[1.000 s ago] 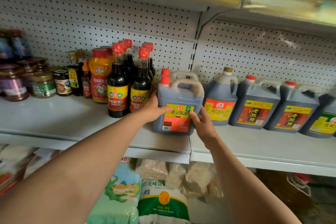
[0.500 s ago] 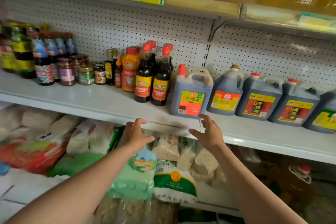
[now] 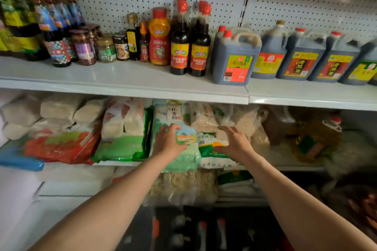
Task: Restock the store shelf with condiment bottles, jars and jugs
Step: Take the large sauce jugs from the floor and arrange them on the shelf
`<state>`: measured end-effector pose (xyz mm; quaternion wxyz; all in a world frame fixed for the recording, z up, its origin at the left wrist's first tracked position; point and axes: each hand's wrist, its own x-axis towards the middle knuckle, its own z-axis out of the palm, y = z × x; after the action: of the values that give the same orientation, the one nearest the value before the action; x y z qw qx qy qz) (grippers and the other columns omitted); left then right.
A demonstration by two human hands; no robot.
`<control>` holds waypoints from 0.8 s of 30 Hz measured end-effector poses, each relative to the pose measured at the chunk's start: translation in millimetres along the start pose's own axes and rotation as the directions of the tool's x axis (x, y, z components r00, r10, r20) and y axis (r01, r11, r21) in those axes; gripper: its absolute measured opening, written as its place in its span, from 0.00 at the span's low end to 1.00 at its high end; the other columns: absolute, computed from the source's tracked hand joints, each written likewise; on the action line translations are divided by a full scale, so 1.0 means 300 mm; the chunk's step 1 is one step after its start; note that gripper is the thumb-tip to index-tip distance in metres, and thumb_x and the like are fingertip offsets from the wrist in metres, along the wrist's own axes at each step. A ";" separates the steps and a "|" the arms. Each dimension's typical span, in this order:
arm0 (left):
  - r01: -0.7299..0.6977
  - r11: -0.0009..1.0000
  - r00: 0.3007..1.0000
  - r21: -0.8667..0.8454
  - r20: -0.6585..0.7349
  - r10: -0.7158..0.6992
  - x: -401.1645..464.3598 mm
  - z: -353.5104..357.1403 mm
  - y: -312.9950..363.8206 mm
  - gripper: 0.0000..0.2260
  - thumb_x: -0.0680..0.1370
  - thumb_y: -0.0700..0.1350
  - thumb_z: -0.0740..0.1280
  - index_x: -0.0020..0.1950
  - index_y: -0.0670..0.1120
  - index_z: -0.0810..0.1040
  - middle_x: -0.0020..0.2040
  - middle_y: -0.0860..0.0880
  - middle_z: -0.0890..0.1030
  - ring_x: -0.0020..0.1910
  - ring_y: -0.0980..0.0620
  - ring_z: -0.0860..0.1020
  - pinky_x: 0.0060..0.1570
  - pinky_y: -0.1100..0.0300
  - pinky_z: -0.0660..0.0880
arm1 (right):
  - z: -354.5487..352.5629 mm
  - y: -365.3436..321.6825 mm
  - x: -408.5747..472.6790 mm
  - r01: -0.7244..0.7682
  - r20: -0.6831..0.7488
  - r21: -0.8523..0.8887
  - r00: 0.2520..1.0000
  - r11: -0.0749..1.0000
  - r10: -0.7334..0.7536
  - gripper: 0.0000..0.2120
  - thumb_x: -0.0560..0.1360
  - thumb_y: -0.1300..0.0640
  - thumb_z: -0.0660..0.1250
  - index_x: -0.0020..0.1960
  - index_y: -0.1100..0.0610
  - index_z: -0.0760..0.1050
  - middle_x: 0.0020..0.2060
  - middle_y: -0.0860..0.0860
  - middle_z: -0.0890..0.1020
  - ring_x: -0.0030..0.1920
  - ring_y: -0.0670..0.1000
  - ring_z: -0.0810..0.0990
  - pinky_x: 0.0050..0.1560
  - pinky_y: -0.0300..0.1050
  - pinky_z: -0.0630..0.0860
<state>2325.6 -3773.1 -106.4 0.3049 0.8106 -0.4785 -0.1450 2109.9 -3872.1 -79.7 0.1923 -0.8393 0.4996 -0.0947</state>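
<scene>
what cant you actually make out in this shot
- Head view, bottom: dark floor items with red caps are motion-blurred, type unreadable.
- Left edge: green-labelled bottles are cut off and smeared.
- Right edge: the last jug is cropped by the frame.
- A second jug stands behind the front soy sauce jug, label hidden.
- Left hand and right hand: whether either touches the rice bags is unclear.

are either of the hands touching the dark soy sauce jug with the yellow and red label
Apart. The head view shows the left hand and right hand down by the lower shelf's bags, with the shelf edge between them and the dark soy sauce jug.
</scene>
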 end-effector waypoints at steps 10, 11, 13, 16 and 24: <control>0.060 0.998 0.983 0.014 0.170 -0.061 -0.188 0.106 -0.263 0.28 0.71 0.50 0.76 0.68 0.57 0.69 0.72 0.47 0.63 0.69 0.43 0.66 0.65 0.51 0.70 | 0.315 -0.053 -0.205 -0.113 0.141 -0.016 0.983 0.993 0.114 0.41 0.70 0.48 0.78 0.78 0.49 0.64 0.71 0.56 0.71 0.71 0.58 0.68 0.69 0.52 0.69; 0.064 0.998 0.982 0.004 0.178 -0.064 -0.199 0.122 -0.279 0.28 0.71 0.50 0.76 0.68 0.57 0.69 0.73 0.47 0.62 0.69 0.44 0.66 0.65 0.51 0.70 | 0.335 -0.047 -0.214 -0.122 0.149 -0.012 0.981 0.992 0.122 0.40 0.70 0.49 0.78 0.78 0.48 0.64 0.71 0.56 0.71 0.71 0.59 0.69 0.69 0.52 0.70; 0.081 0.997 0.978 -0.010 0.195 -0.077 -0.213 0.155 -0.314 0.28 0.71 0.49 0.75 0.68 0.57 0.68 0.72 0.47 0.63 0.69 0.44 0.67 0.62 0.51 0.72 | 0.385 -0.029 -0.223 -0.134 0.171 0.005 0.977 0.991 0.131 0.40 0.70 0.49 0.78 0.78 0.48 0.64 0.71 0.56 0.71 0.71 0.59 0.69 0.69 0.52 0.70; 0.132 0.990 0.965 -0.045 0.234 -0.118 -0.253 0.229 -0.380 0.28 0.71 0.49 0.76 0.68 0.58 0.68 0.70 0.49 0.68 0.66 0.46 0.70 0.55 0.55 0.73 | 0.488 0.025 -0.244 -0.141 0.235 0.016 0.963 0.990 0.133 0.40 0.71 0.48 0.77 0.78 0.48 0.63 0.71 0.55 0.71 0.72 0.59 0.68 0.69 0.52 0.69; 0.338 0.941 0.873 -0.004 0.374 -0.312 -0.425 0.647 -0.709 0.27 0.71 0.51 0.76 0.67 0.52 0.72 0.65 0.48 0.73 0.65 0.47 0.72 0.62 0.57 0.69 | 0.969 0.329 -0.312 -0.318 0.461 0.055 0.849 0.947 0.259 0.36 0.76 0.46 0.73 0.79 0.48 0.61 0.75 0.52 0.66 0.74 0.55 0.66 0.72 0.53 0.69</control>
<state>2305.5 -3656.2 -398.1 0.2089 0.8267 -0.3786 -0.3600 2087.6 -3765.9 -381.9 0.3678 -0.7395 0.5551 0.0989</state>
